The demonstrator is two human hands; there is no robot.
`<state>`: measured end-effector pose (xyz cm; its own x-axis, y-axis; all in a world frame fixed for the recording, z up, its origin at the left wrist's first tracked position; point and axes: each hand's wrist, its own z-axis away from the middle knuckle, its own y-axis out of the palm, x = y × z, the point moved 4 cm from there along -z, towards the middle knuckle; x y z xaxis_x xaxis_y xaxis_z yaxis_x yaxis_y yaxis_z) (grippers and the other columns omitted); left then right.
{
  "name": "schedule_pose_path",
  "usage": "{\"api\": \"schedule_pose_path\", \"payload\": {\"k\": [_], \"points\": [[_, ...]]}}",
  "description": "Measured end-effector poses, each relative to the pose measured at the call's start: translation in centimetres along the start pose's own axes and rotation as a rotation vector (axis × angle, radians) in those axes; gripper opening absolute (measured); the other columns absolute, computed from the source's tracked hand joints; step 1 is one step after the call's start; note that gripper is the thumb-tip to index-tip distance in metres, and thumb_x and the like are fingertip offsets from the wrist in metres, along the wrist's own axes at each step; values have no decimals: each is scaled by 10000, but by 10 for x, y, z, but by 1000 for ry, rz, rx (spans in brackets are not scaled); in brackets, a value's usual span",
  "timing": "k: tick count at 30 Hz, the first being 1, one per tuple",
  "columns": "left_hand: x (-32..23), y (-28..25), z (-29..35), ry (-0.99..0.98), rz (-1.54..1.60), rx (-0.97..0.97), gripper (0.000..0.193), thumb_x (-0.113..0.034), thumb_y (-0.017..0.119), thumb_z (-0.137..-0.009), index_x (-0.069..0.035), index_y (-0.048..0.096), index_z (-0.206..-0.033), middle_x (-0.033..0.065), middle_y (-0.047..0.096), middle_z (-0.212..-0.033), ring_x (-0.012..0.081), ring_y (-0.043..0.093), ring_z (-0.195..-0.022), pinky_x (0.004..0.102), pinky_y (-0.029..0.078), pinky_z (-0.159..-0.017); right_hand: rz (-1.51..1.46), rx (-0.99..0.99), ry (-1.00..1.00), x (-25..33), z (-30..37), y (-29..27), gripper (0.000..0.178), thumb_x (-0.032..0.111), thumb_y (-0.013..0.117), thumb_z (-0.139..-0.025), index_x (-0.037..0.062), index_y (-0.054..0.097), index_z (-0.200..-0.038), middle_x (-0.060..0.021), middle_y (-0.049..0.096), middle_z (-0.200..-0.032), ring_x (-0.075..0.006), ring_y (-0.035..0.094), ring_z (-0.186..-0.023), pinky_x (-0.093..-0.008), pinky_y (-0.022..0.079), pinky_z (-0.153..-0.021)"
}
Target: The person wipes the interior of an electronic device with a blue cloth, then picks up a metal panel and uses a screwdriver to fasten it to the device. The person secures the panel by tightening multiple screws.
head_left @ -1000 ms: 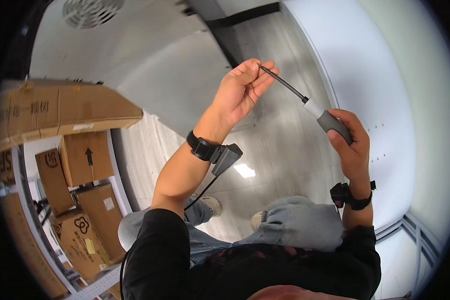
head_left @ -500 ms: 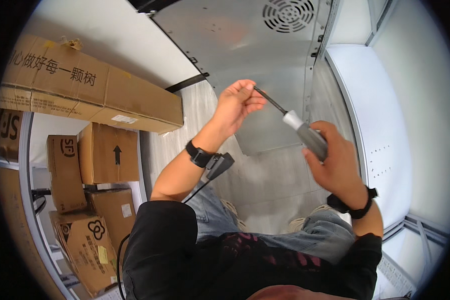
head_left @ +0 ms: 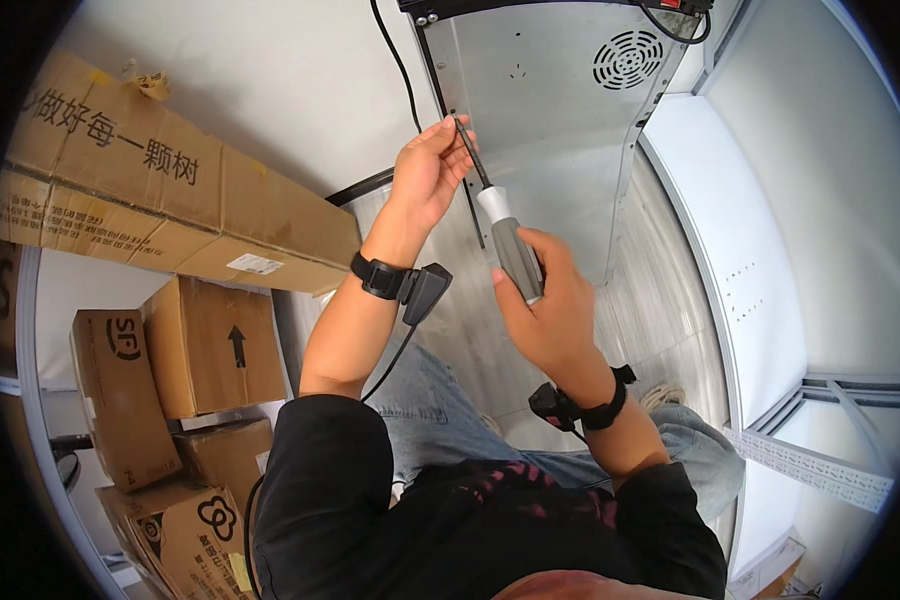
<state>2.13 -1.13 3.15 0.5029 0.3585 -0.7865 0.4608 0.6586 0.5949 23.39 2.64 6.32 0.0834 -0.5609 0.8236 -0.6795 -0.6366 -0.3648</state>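
My right hand (head_left: 558, 325) is wrapped round the thick grey handle of a screwdriver (head_left: 518, 258) with a white collar and a dark shaft. The shaft points up and left. At its far end, my left hand (head_left: 430, 178) closes thumb and fingertips about the tip. Whether a small screw sits there is hidden by the fingers. The tip is over the left edge of a grey sheet-metal cabinet panel (head_left: 545, 140), which has small holes along its sides and a round slotted vent (head_left: 628, 60). I cannot tell whether the tip touches it.
A long cardboard box (head_left: 195, 200) lies at the left, above more stacked cartons (head_left: 220, 350) on a shelf. A white curved ledge (head_left: 730, 240) runs along the right. A black cable (head_left: 398, 60) hangs beside the cabinet. Pale wood-look floor (head_left: 650, 300) lies below.
Both hands and the screwdriver have moved left, and the left hand slightly up, to the panel's left edge. The view has shifted, showing more of the cabinet's top. Both grips are kept.
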Motion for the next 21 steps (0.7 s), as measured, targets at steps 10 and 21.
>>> {"api": "schedule_pose_path", "payload": {"k": [10, 21], "points": [[0, -8, -10, -17, -39, -16, 232, -193, 501, -973, 3, 594, -1055, 37, 604, -857, 111, 583, -759, 229, 510, -705, -11, -61, 25, -1, -4, 16, 367, 92, 655, -785, -4, 504, -1105, -202, 615, -911, -374, 626, -750, -404, 500, -629], [-3, -9, -10, -49, -105, 17, 257, -199, 486, -976, 15, 585, -1079, 61, 627, -869, 130, 608, -757, 246, 520, -702, -78, -31, 108, -3, -11, 17, 377, 109, 652, -807, 0, 479, -1124, -194, 610, -853, -342, 627, -727, -377, 491, -631]]}}
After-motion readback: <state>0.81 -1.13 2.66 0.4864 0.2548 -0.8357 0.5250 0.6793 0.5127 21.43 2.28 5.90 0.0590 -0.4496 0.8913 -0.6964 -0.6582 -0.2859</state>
